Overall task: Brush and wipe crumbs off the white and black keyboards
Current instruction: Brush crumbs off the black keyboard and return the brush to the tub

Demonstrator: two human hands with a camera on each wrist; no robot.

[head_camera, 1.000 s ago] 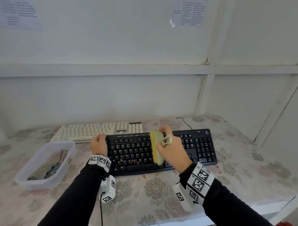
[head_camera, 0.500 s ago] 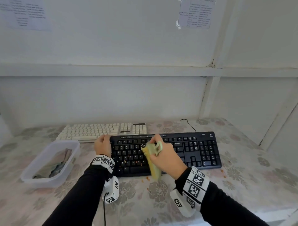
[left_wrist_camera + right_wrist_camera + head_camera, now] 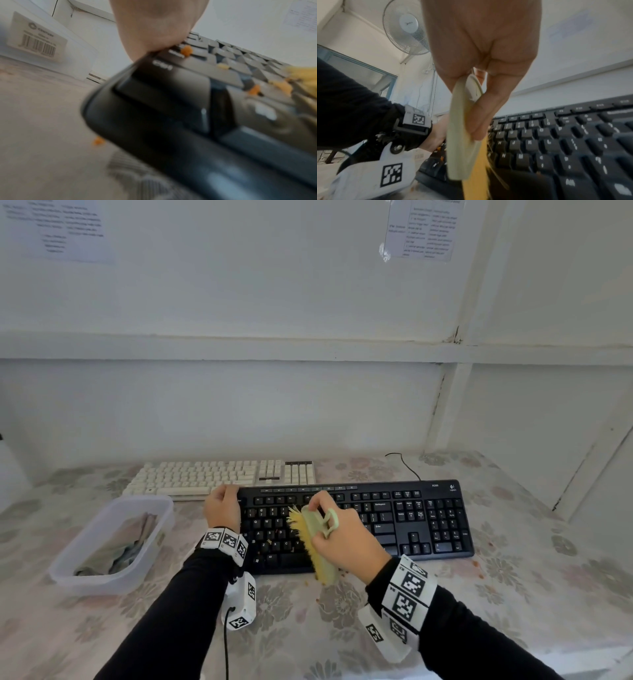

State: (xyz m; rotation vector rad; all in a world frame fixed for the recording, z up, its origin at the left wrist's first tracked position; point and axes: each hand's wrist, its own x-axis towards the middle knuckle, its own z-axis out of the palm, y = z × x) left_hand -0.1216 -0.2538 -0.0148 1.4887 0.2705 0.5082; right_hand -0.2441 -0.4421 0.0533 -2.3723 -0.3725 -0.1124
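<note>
The black keyboard (image 3: 411,518) lies across the middle of the table, with orange crumbs (image 3: 270,542) on its left keys. My right hand (image 3: 346,539) grips a pale green brush (image 3: 317,542) by its loop handle, and the yellow bristles rest on the left-centre keys, facing left. My left hand (image 3: 222,506) holds the keyboard's far left corner, fingers curled over the edge. The white keyboard (image 3: 205,477) sits just behind, to the left. The left wrist view shows crumbs (image 3: 187,50) on the keys (image 3: 171,108); the right wrist view shows the brush (image 3: 458,135) close up.
A clear plastic tub (image 3: 68,563) holding a grey cloth (image 3: 126,546) stands left of the black keyboard. Loose crumbs (image 3: 481,575) lie on the flowered tablecloth in front of the keyboard. A wall rises right behind the keyboards. A cable (image 3: 407,467) runs back from the black keyboard.
The right hand has swept the brush leftward over the black keys, from near the middle to the left-centre letters. The left hand has kept its hold on the corner.
</note>
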